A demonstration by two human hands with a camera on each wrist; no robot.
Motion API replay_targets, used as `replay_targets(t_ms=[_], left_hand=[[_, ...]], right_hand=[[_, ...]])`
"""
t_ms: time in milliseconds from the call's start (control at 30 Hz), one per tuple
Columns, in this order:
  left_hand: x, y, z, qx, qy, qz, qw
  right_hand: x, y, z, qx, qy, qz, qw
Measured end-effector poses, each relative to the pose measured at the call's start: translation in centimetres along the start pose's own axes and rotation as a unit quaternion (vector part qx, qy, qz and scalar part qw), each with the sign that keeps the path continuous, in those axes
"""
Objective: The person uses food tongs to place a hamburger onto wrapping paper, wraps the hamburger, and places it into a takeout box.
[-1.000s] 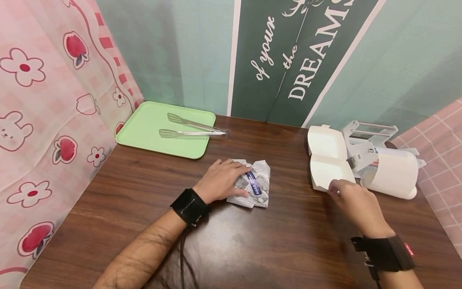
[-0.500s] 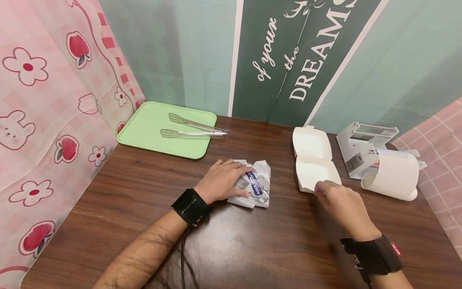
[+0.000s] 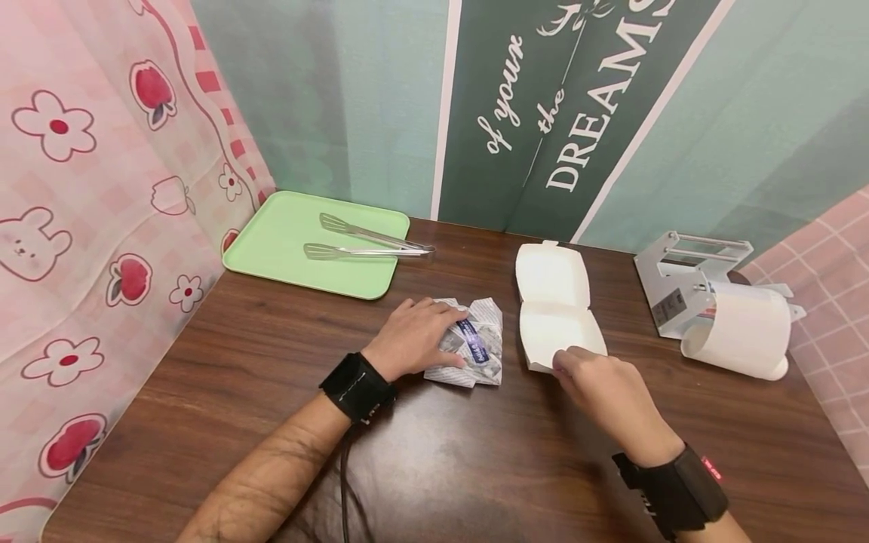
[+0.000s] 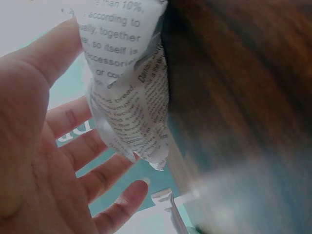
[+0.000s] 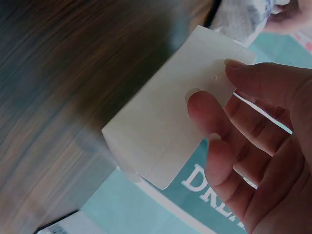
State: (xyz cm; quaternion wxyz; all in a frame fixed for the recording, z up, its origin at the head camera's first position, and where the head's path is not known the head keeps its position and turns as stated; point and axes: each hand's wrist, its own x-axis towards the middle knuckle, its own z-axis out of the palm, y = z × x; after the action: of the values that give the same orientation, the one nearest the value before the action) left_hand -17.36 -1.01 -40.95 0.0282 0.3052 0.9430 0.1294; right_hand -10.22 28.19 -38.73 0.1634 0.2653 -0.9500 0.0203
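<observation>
A flat packet (image 3: pixel 480 351) wrapped in newspaper-print paper, with a blue label on top, lies mid-table. My left hand (image 3: pixel 416 341) rests on its left side, thumb and fingers spread across it. In the left wrist view the fingers (image 4: pixel 122 202) reach out loosely beside the printed wrap (image 4: pixel 129 83). To the packet's right stands a white paper burger box (image 3: pixel 553 275), lid folded back, nothing seen inside. My right hand (image 3: pixel 607 392) pinches the box's front wall near its corner. In the right wrist view thumb and fingertips meet at that wall's edge (image 5: pixel 161 117).
A light green tray (image 3: pixel 271 241) at the back left carries metal tongs (image 3: pixel 366 247), whose joined end juts past its right rim. At the back right stands a white stand (image 3: pixel 679 294) with a paper roll (image 3: pixel 743 328). Printed curtains and a tile-patterned wall border the table (image 3: pixel 434 467).
My right hand has slid the open burger box leftward along the table, away from the roll stand and close to the packet. The left hand stays on the packet.
</observation>
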Motion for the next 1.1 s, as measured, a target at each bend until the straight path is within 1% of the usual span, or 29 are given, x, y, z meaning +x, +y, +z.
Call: replay_targets(t_ms=[133, 300, 467, 633, 733, 833, 933, 1100], left_hand=[[-0.1, -0.3, -0.4, 0.001, 0.002, -0.01, 0.9999], [-0.1, -0.6, -1.0, -0.002, -0.013, -0.027, 0.9996], [-0.3, -0.8, -1.4, 0.002, -0.021, -0.043, 0.9988], [-0.5, -0.8, -1.7, 0.001, -0.028, -0.057, 0.998], [-0.7, -0.8, -1.9, -0.002, -0.038, -0.062, 0.9973], [-0.7, -0.8, -2.0, -0.003, -0.048, -0.065, 0.9967], [-0.8, -0.8, -2.2, 0.006, -0.054, -0.066, 0.9964], [-0.9, -0.7, -2.5, 0.026, -0.062, -0.066, 0.9955]], right_hand=[[0.5, -1.2, -0.2, 0.0, 0.001, -0.016, 1.0], [0.9, -2.2, -0.3, 0.001, -0.004, -0.03, 1.0], [1.1, -2.7, -0.5, 0.004, -0.027, -0.038, 0.999], [1.3, -2.9, -0.6, 0.011, -0.063, -0.062, 0.996], [1.6, -3.0, -1.0, 0.017, -0.072, -0.071, 0.995], [2.3, -3.2, -1.7, 0.023, -0.075, -0.065, 0.995], [3.6, -3.8, -2.5, 0.03, -0.079, -0.06, 0.995], [6.1, -4.8, -2.6, 0.034, -0.089, -0.075, 0.993]])
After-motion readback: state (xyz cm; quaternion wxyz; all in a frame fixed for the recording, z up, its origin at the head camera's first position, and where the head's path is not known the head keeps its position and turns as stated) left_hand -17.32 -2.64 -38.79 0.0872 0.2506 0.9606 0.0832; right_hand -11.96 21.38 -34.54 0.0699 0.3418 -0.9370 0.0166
